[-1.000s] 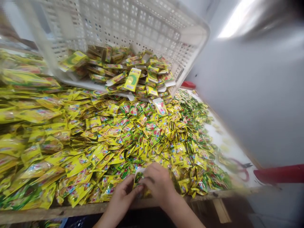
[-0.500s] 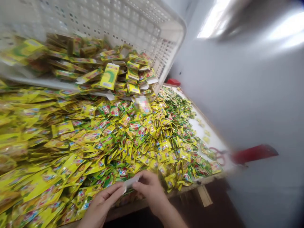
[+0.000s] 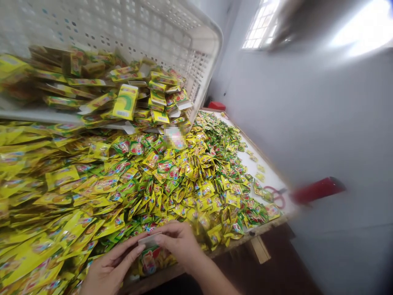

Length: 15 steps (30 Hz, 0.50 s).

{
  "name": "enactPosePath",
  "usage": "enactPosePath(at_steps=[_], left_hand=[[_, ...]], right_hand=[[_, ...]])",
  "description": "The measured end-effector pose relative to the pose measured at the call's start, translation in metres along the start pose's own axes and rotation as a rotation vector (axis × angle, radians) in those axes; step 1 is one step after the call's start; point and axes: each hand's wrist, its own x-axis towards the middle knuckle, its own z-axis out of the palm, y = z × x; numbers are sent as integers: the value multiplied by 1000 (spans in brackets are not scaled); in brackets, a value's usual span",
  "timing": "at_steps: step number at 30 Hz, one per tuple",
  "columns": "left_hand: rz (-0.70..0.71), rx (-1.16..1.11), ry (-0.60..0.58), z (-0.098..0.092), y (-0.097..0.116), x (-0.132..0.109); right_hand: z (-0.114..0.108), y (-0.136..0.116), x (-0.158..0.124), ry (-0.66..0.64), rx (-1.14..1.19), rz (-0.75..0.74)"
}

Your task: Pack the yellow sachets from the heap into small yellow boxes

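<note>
Both hands meet at the front edge of the table, over the heap of small sachets [image 3: 172,180]. Between them is a small carton [image 3: 150,241], of which mainly a pale grey-white flap or edge shows. My left hand [image 3: 113,262] pinches its left end with thumb and fingers. At the right end, my right hand [image 3: 176,241] grips with its thumb in front and fingers behind. Just below lies a printed green, red and yellow surface; whether it belongs to the carton or to a sachet I cannot tell.
A white perforated basket [image 3: 204,53] lies tipped on its side behind the heap, with several yellow-green cartons [image 3: 125,102] in it. Red-handled scissors [image 3: 278,197] and a red cylindrical object [image 3: 319,190] are at the right edge of the white tabletop [image 3: 267,168]. A grey wall stands beyond.
My hands have come closer together and shifted slightly left and down in the picture, still on the carton. The view has turned a little, moving the basket and the heap left.
</note>
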Motion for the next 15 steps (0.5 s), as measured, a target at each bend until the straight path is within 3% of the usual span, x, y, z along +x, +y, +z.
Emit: enactPosePath(at_steps=[4,9,15], left_hand=[[59,98,65,1,-9,3],[170,71,31,9,-2,6],[586,278,17,5,2,5]], right_hand=[[-1,-2,2,5,-36,-24],[-2,6,7,37,-40,28],[-10,11,2,120,-357,-340]])
